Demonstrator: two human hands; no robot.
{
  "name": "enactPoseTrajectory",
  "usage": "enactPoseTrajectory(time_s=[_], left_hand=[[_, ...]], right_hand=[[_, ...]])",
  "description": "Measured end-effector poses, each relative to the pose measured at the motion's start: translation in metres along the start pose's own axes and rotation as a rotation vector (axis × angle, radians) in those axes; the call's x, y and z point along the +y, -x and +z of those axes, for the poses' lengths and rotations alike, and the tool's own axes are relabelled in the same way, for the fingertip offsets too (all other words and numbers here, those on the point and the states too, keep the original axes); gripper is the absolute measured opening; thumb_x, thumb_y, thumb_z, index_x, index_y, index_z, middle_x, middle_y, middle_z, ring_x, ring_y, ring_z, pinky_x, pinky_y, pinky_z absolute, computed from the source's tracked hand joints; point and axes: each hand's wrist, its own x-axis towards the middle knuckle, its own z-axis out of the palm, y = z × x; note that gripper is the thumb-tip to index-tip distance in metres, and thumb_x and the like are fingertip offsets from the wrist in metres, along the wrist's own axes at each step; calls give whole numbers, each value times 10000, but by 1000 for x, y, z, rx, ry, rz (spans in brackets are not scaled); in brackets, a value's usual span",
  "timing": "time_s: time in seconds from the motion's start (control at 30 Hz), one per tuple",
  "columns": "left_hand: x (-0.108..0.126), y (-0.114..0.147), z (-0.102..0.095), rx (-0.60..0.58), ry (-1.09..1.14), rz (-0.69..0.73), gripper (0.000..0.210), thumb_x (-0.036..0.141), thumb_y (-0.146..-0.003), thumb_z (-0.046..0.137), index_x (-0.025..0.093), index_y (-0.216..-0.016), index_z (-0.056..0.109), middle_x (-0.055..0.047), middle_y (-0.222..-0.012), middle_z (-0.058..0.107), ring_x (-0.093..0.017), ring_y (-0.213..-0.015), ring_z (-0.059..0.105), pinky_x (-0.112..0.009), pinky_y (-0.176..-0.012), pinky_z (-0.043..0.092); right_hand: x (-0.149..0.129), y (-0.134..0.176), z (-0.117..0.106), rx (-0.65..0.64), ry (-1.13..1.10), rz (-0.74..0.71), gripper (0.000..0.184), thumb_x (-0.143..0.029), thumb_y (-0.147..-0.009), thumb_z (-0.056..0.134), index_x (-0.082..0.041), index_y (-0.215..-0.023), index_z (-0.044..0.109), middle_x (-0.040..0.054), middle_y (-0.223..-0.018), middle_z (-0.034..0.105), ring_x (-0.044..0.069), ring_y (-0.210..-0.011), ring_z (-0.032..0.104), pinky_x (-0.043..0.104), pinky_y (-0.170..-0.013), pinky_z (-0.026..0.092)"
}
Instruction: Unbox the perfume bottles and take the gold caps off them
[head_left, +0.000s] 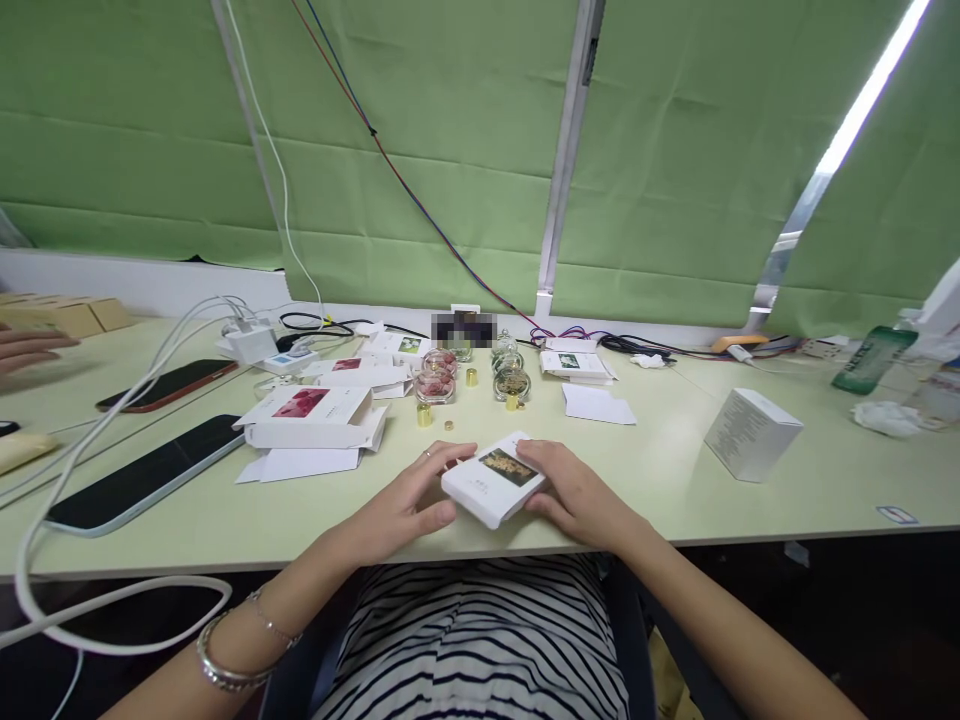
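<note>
A small white box (480, 492) with a dark picture of yellowish flowers on its top is just above the near edge of the table. My right hand (581, 495) grips its right side, with fingers over the top edge and the thumb low on the side. On the left of the box, my left hand (409, 505) has its thumb and fingers apart around the corner; whether they touch it is unclear. Beyond the hands stand round glass bottles with reddish contents (435, 385) and ones with darker, greenish contents (512, 383). Gold caps (424, 415) lie among them.
White boxes with red pictures (315, 410) are stacked at left, near two phones (150, 470) and white cables (67, 480). A larger white box (752, 435) and a green bottle (874, 360) stand at right. Another person's hand (30, 348) shows at far left.
</note>
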Motion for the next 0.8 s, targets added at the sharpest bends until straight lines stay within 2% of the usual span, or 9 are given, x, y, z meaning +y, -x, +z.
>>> enactPoseTrajectory(time_s=[0.1,0.17,0.3,0.37,0.5,0.6,0.7,0.8], left_hand=[[2,1,2,65,-3,28,645,573,-787,458,264,-1328,292,-80,-1270,389,-250,-1161,382,-382,-999,317],[6,0,5,76,-32,7,620,492,-801,496,279,-1336,268,-78,-1242,411,-226,-1103,424,-371,-972,345],[13,-6,10,-10,-50,-66,467,401,-824,481,244,-1253,381,-74,-1151,502,-197,-945,506,-342,-839,434],[14,-9,12,-40,-41,-87,379,379,-828,469,214,-1169,455,-68,-1059,555,-192,-875,529,-337,-787,452],[15,-12,14,-17,-52,-89,339,361,-795,510,198,-1093,498,-67,-1039,580,-208,-893,531,-343,-790,444],[14,-13,15,24,-130,-157,330,382,-777,525,177,-1036,521,-55,-922,595,-196,-791,535,-316,-697,443],[11,-13,16,23,-191,-198,351,400,-778,518,181,-1053,516,-37,-863,578,-179,-733,523,-293,-651,430],[7,-10,18,51,-192,-210,481,398,-781,511,198,-1208,415,-44,-947,560,-176,-789,528,-292,-702,436]], right_hand=[[0,2,-2,25,-180,44,469,-452,-895,301,-202,-1291,328,116,-1268,466,236,-1139,451,414,-963,370],[-2,2,-2,-18,-316,77,497,-491,-899,235,-199,-1295,312,108,-1258,479,225,-1119,473,386,-937,395],[-8,0,-3,-191,-453,22,599,-597,-852,227,-190,-1262,383,98,-1249,493,231,-1105,484,371,-949,384],[-9,-1,-4,-190,-466,20,638,-633,-826,255,-185,-1264,373,105,-1240,494,237,-1080,494,375,-940,387],[-11,1,-4,-114,-441,62,618,-621,-830,280,-181,-1259,341,114,-1191,508,234,-1048,498,361,-904,403],[-16,1,1,-1,-371,68,586,-609,-797,392,-175,-1191,385,105,-1101,531,221,-964,512,346,-855,423],[-16,-2,-1,120,-215,181,437,-507,-762,527,-184,-1045,444,74,-922,568,195,-816,534,322,-741,452],[0,-2,-22,263,-54,347,315,-438,-757,536,-188,-924,445,51,-792,574,183,-709,549,309,-659,458]])
